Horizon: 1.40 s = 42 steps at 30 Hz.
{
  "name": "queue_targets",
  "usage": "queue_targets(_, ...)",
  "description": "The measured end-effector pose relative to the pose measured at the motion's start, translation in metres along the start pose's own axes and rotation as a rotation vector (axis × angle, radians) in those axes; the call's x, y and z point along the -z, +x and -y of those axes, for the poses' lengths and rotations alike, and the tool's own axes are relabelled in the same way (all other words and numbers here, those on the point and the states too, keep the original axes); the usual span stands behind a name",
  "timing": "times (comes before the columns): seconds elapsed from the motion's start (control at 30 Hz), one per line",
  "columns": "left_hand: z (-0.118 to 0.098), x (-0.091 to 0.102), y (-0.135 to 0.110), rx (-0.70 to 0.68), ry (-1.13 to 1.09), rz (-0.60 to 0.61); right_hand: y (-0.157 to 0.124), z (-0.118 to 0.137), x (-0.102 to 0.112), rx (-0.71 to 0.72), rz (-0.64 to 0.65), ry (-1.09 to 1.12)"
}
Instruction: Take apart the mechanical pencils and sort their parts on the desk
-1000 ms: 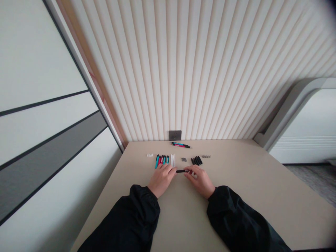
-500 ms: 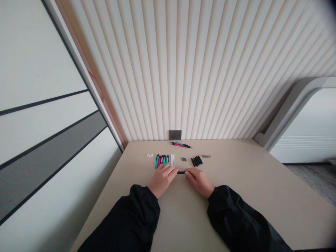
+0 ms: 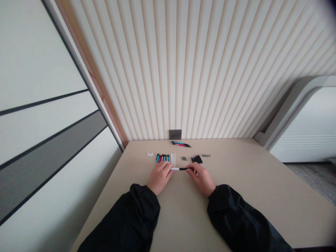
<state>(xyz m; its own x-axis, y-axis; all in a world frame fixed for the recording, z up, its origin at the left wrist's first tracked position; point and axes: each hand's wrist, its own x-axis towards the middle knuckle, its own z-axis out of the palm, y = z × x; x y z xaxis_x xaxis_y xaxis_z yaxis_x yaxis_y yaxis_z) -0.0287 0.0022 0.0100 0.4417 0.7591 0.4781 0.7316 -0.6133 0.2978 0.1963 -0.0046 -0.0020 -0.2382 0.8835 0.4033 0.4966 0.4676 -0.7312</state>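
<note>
My left hand (image 3: 159,176) pinches the left end of a pen whose white section (image 3: 175,169) shows between my hands. My right hand (image 3: 201,177) has its fingers closed round the other end, on the black section (image 3: 183,169). The two sections lie end to end in one line, level above the table. Just behind my left hand are turquoise and pink pen barrels (image 3: 163,158) with black ends, partly covered by my fingers. Thin white sticks like refills (image 3: 173,159) stand beside them. Black pen grips (image 3: 196,159) lie behind my right hand.
On the beige table (image 3: 183,217), small white pieces (image 3: 149,154) lie at the left, small grey pieces (image 3: 184,158) in the middle and metal tips (image 3: 206,155) at the right. Turquoise and pink pens (image 3: 181,144) rest near the ribbed wall, below a socket (image 3: 175,134).
My hands have lifted slightly away from me. A white section now shows beside the black one, where only black was visible between my fingers before.
</note>
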Motion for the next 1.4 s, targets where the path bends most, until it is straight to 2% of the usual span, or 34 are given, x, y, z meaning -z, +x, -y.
queue_targets(0.2,0.010,-0.001,-0.002,0.221,-0.430,-0.036,0.001,-0.005,0.006,-0.093,-0.040,0.022)
queue_targets(0.33,0.011,0.002,-0.001,0.360,-0.513,-0.028,0.002,-0.008,0.007,-0.102,-0.059,0.026)
queue_targets(0.5,0.012,0.004,-0.001,0.422,-0.516,-0.011,0.003,-0.010,0.006,-0.061,-0.077,0.033)
queue_targets(0.6,0.013,0.004,-0.001,0.390,-0.464,-0.026,0.003,-0.009,0.007,-0.061,-0.080,0.030)
queue_targets(0.73,0.009,0.004,-0.001,0.192,-0.344,-0.030,0.002,-0.008,0.007,-0.079,-0.084,0.033)
queue_targets(0.83,0.004,0.005,-0.003,0.031,-0.213,0.028,0.002,-0.007,0.004,-0.084,-0.075,0.044)
queue_targets(0.93,0.001,0.004,-0.004,-0.049,-0.096,0.093,0.001,-0.006,0.002,-0.089,-0.060,0.065)
queue_targets(1.17,0.000,0.004,-0.003,-0.009,-0.034,0.054,0.003,-0.015,0.004,-0.197,-0.132,0.210)
queue_targets(1.33,-0.002,0.004,-0.003,-0.023,-0.046,0.028,0.003,-0.011,0.003,-0.189,-0.025,0.206)
queue_targets(1.4,-0.002,0.004,-0.003,-0.041,-0.047,0.023,0.002,-0.009,0.002,-0.183,-0.033,0.185)
